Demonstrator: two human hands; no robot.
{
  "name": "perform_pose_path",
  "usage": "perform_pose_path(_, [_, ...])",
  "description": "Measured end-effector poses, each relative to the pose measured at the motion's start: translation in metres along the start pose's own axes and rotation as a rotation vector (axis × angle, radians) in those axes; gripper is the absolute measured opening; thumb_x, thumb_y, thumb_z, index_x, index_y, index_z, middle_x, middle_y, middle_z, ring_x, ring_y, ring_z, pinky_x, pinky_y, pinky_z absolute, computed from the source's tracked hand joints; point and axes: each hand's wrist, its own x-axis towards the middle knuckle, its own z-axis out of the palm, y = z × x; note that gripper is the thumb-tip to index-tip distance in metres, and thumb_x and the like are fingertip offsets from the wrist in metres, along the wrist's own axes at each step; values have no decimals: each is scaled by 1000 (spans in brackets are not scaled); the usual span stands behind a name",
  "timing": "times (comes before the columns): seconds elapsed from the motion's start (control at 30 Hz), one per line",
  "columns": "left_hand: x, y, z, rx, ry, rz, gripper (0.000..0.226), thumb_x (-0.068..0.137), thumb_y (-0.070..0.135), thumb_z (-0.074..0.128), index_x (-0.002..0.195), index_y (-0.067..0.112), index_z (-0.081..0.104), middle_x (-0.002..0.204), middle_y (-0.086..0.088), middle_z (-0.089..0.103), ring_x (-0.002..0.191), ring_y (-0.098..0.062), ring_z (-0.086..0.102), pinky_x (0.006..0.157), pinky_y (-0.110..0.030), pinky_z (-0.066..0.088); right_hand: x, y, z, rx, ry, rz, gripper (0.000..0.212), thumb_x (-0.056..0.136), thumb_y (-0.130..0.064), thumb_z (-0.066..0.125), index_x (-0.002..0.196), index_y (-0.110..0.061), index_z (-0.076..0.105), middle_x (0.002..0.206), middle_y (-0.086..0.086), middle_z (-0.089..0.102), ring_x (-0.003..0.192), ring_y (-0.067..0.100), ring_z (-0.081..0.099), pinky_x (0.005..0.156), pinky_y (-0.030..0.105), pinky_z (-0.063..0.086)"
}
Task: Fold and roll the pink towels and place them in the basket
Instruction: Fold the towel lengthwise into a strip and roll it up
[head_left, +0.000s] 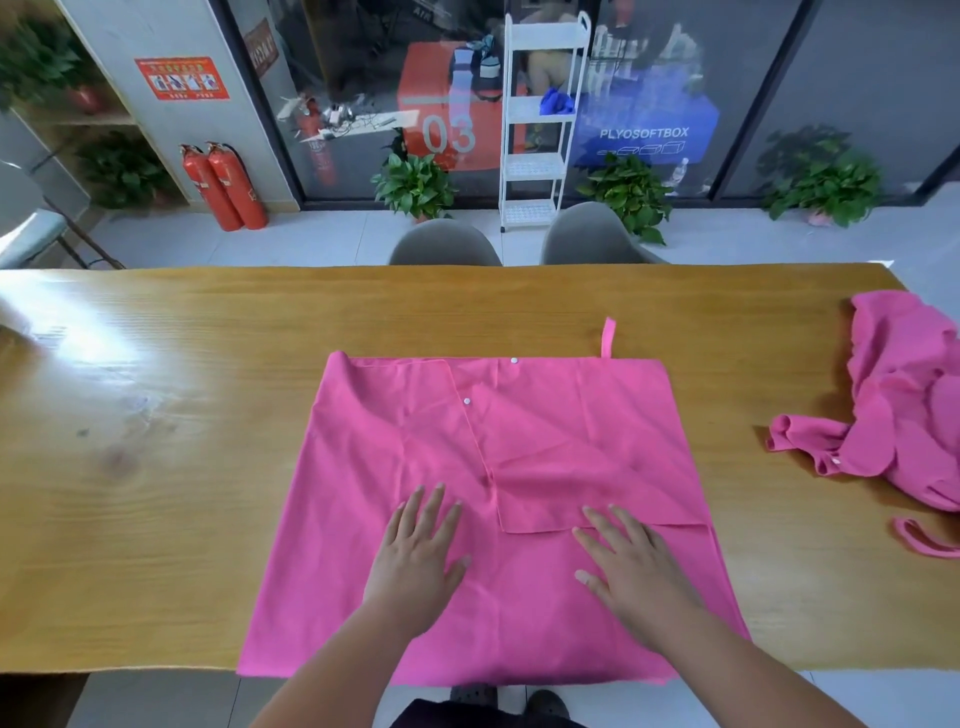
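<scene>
A pink towel (545, 431) lies spread flat on the wooden table (156, 415), with one layer folded over its left part and white snap buttons near the top. Its near edge hangs slightly over the table's front. My left hand (418, 545) presses flat on the towel's lower middle, fingers straight and spread. My right hand (631, 564) lies flat beside it, fingertips at the lower edge of the folded layer. A heap of crumpled pink towels (904, 415) sits at the table's right end. No basket is in view.
Two grey chairs (447, 244) stand behind the table's far edge. Behind them are a white shelf cart (540, 130), potted plants (415, 187) and two red fire extinguishers (228, 187) on the floor by a glass wall. A pink loop strap (924, 543) lies near the heap.
</scene>
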Motion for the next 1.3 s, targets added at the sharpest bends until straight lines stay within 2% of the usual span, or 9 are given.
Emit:
perform_pose_path(0.17, [25,-8,-7,-40,-71,49,74,103,62,28,168,29,20,176,0,2,163,-28,-3,130,-52,20,10,-4,4,-54,19,7,71,103,-60,17,163,-26,36,173,-7,21,159,23,22,125,46,25])
perform_pose_path(0.3, [40,-4,-11,-42,-69,87,72,106,62,28,169,33,6,175,5,-14,162,-24,-17,133,-47,3,8,-6,1,-86,46,8,63,100,-54,34,143,-21,66,149,-6,60,137,21,59,105,42,53])
perform_pose_path(0.4, [49,1,-19,-62,-70,91,73,108,62,27,169,33,2,174,5,-17,160,-21,-22,130,-41,-9,15,-4,-10,-67,116,-6,53,100,-41,37,141,-22,66,143,-7,64,132,20,61,104,39,54])
perform_pose_path(0.57, [74,1,-25,-70,-65,72,73,106,65,18,169,33,0,175,2,-16,160,-21,-22,130,-40,-9,58,39,-48,349,223,105,57,100,-4,47,155,-18,50,159,-4,47,147,15,41,125,30,26])
perform_pose_path(0.67, [93,2,-26,-92,-55,42,77,102,68,12,169,32,3,176,3,-13,160,-20,-22,131,-41,-6,85,72,-83,735,362,334,56,95,10,49,145,-10,61,144,1,58,134,14,51,117,24,30])
perform_pose_path(0.83, [124,10,-33,-121,-58,16,80,98,70,10,169,32,7,176,5,-11,161,-19,-19,129,-39,-9,109,129,-86,1259,315,740,56,92,8,48,141,-12,65,137,2,66,124,23,61,116,41,44])
perform_pose_path(1.0, [163,21,-35,-128,-87,-6,82,95,69,8,169,32,9,176,6,-11,162,-20,-14,132,-42,-1,126,141,-83,1221,278,662,45,98,-12,67,141,-24,65,131,-4,68,120,21,64,107,42,50])
perform_pose_path(1.17, [198,34,-37,-105,-114,-25,71,108,61,28,169,33,4,175,7,-16,161,-20,-19,132,-42,1,156,148,-92,862,258,461,84,85,-31,87,156,-41,42,118,-12,64,106,12,63,94,34,50])
perform_pose_path(1.3, [222,39,-37,-109,-103,-28,72,108,61,32,169,32,7,176,7,-14,162,-20,-17,133,-42,3,179,168,-92,718,321,522,48,92,-20,78,138,-28,66,101,-11,74,96,15,68,88,33,53])
